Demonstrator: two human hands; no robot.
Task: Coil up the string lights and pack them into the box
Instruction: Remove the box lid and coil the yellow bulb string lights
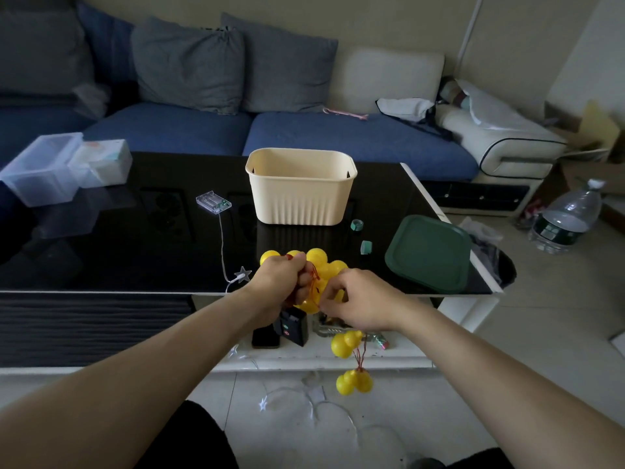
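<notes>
We grip the bunched yellow lights [318,262] in our left hand [280,282], right hand [358,299] pinching the red wire — over the table edge, short of the box [301,187]. Dangling bulbs [353,380] may snag — we judge.
</notes>
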